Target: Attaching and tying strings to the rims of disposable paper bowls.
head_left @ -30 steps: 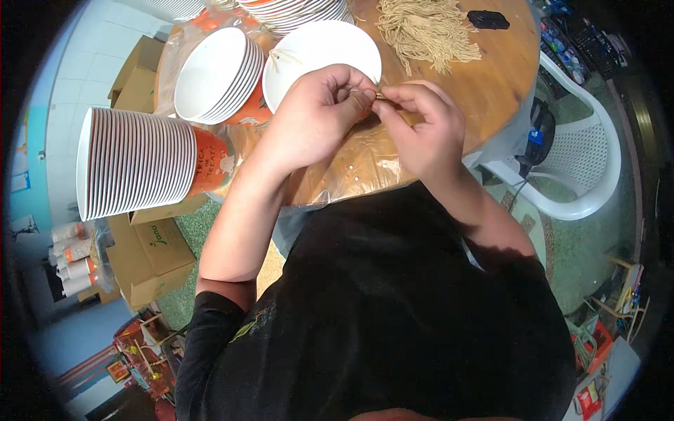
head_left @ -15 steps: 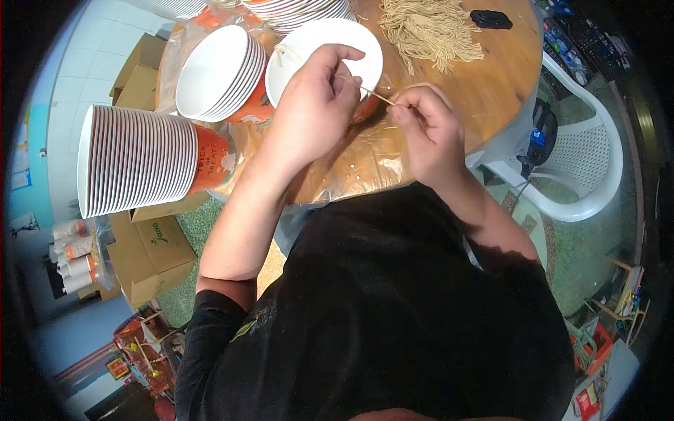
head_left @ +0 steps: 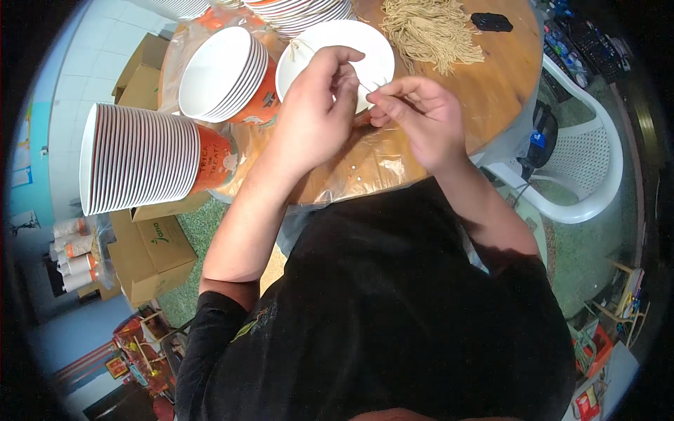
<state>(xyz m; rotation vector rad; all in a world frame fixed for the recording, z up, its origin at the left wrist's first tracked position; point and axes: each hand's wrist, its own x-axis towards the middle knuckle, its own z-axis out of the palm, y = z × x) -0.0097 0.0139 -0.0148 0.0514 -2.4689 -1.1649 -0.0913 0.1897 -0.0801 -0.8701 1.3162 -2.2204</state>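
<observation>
A white-lined paper bucket [head_left: 382,56] with an orange outside lies tilted toward me on the table. My left hand [head_left: 319,116] is closed over its near rim, the fingertips partly hidden inside. A knotted end of pale cord [head_left: 298,46] shows at the bucket's left inner wall. At the right side of the rim my right hand [head_left: 425,116] makes a pinch with thumb and fingers. A short bit of cord [head_left: 375,85] sticks out by those fingertips; the rest of it is hidden.
Left of the bucket lie a short stack of paper buckets [head_left: 217,74] and a long nested stack [head_left: 144,160] reaching past the table edge. More buckets [head_left: 298,14] stand behind. A heap of tan cords [head_left: 432,31] and a black object [head_left: 491,22] lie farther right, near a white plastic chair [head_left: 579,151].
The right hand has come left and up, closer to the left hand. The taut cord between them no longer shows. The bucket has shifted slightly right.
</observation>
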